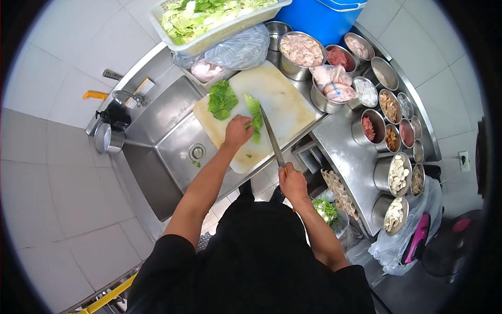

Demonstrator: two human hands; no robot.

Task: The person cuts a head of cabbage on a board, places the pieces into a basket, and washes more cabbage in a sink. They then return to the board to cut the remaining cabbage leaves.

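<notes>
Lettuce leaf [254, 116] lay lengthwise mid cutting board [285, 102], pinned flat under left hand [237, 131], fingers curled on its near end. Right hand [293, 182] was clenched around handle of knife [272, 137], blade alongside leaf's right edge. Second leaf [222, 98] sat toward board's far-left corner. Judged: leaf light, limp, damp, tears easily; best held by firmer rib.

Green lettuce [254, 116], cream cutting board [282, 104]
</notes>
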